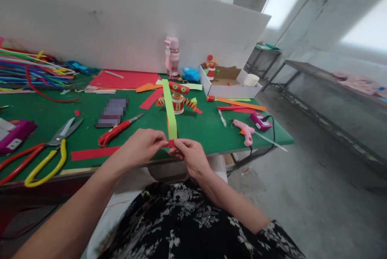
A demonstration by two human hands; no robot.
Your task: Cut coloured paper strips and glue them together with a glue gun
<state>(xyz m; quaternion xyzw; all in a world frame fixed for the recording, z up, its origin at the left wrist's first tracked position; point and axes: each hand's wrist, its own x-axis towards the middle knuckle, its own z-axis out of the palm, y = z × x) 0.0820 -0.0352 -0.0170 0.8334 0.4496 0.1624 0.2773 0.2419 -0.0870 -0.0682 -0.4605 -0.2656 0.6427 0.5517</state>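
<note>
My left hand (147, 142) pinches the left end of a short red piece of paper strip at the table's front edge. At the crossing of that red piece and a long yellow-green paper strip (169, 110), my right hand (189, 152) has its thumb and fingers closed. The yellow-green strip stretches away from me over the table. Just behind it stands a small paper figure (178, 105) with a red roll on top, green eye shapes and folded orange arms. Another red paper strip (95, 153) lies left of my left hand, partly behind my forearm.
Red-handled scissors (113, 133), large scissors (57, 142) and a phone (112, 112) lie left. A pink glue gun (244, 131) with its cord is right. Behind are a pink bottle (173, 59), a white box (232, 90), red paper (127, 79) and pipe cleaners (33, 73).
</note>
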